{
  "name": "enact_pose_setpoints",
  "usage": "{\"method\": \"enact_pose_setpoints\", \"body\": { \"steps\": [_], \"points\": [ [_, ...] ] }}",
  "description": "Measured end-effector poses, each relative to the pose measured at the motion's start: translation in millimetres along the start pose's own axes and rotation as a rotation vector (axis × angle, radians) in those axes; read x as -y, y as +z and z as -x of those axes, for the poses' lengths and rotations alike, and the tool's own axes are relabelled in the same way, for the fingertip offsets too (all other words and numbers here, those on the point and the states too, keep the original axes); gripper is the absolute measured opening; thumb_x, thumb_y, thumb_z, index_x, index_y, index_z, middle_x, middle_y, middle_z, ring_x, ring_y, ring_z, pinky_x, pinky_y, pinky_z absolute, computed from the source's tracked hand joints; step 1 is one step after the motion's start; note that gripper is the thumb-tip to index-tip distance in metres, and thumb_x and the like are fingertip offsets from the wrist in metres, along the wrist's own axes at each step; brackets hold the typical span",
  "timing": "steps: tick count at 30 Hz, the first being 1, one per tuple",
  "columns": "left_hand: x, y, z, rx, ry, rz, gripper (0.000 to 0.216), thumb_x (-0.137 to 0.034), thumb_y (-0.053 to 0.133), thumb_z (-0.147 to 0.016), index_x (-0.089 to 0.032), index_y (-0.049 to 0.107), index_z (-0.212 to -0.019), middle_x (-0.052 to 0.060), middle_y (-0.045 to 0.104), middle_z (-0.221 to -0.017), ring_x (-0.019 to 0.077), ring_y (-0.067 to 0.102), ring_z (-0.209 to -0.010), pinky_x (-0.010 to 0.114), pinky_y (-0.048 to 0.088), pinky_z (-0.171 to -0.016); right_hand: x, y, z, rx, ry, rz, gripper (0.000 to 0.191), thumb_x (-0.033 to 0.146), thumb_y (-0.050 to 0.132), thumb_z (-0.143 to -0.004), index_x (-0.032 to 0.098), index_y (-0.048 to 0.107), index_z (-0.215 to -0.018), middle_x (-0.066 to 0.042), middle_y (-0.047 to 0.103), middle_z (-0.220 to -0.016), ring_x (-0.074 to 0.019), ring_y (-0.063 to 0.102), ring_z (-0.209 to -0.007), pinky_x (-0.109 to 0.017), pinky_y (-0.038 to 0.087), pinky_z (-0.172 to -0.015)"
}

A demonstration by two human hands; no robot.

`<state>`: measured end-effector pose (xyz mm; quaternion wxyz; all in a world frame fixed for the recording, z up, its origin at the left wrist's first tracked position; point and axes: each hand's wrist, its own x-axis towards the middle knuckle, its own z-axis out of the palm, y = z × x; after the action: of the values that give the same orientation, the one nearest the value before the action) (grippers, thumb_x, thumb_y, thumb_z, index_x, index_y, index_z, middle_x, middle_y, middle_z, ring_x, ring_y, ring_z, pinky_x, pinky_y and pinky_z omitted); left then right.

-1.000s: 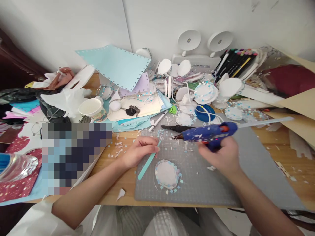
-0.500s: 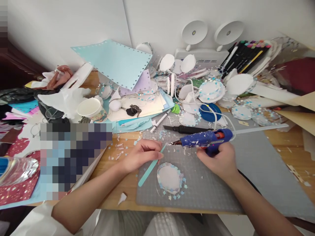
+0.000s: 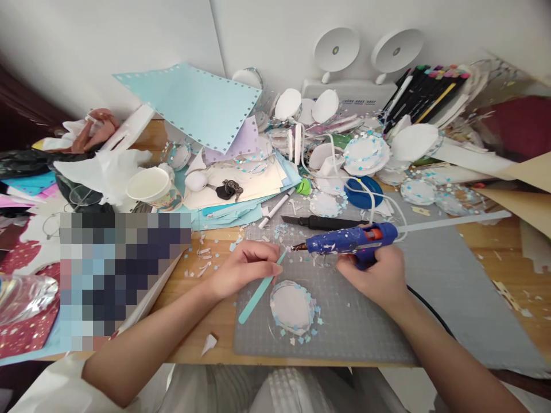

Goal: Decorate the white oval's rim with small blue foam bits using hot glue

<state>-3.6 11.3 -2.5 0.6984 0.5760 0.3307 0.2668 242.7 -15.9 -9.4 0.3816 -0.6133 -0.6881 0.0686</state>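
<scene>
My left hand [image 3: 249, 267] pinches a pair of turquoise tweezers [image 3: 257, 299], which slants up to a fine tip. At that tip sits a small pale bit, too small to make out. My right hand [image 3: 376, 275] is wrapped round the handle of a blue glue gun [image 3: 336, 241], smeared with white. The gun's nozzle points left and lies very close to the tweezers' tip; whether they touch I cannot tell. A long pale glue stick [image 3: 456, 222] juts from the gun's back. Below the hands, a round white disc [image 3: 293, 307] edged with small blue stars lies on the grey cutting mat [image 3: 353, 338].
Behind the gun lie a black craft knife [image 3: 322, 222] and a white pen [image 3: 275, 209]. Paper sheets, keys [image 3: 232, 189], a paper cup [image 3: 150, 189] and several star-edged discs crowd the back. A two-headed lamp [image 3: 350, 89] stands by the wall. The gun's white cord loops above it.
The whole view has shifted slightly. The glue gun has moved a little left with my right hand. My left hand holds the tweezers almost as before.
</scene>
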Motion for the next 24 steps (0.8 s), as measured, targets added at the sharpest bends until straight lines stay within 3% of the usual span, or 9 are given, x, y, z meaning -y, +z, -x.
{"method": "enact_pose_setpoints", "body": {
  "steps": [10, 24],
  "points": [
    [1.1, 1.0, 0.8, 0.012, 0.013, 0.015, 0.030, -0.028, 0.063, -0.076, -0.014, 0.058, -0.050, 0.000, 0.043, -0.059, 0.0118, 0.040, -0.057, 0.027, 0.028, -0.054, 5.3, -2.7, -1.5, -0.008, 0.045, -0.092, 0.023, 0.022, 0.059, -0.061, 0.022, 0.042, -0.044, 0.006, 0.043, -0.035, -0.0089, 0.038, -0.031, -0.023, 0.032, -0.033],
    [1.7, -0.2, 0.0, 0.029, 0.056, 0.032, 0.028, -0.024, 0.063, -0.078, -0.014, 0.060, -0.051, 0.000, 0.046, -0.058, 0.0117, 0.042, -0.058, 0.027, 0.029, -0.056, -2.8, -0.4, 3.7, 0.018, 0.011, -0.046, 0.016, 0.020, 0.059, -0.061, 0.023, 0.046, -0.052, 0.004, 0.049, -0.040, -0.0128, 0.047, -0.036, -0.025, 0.042, -0.040]
  ]
}}
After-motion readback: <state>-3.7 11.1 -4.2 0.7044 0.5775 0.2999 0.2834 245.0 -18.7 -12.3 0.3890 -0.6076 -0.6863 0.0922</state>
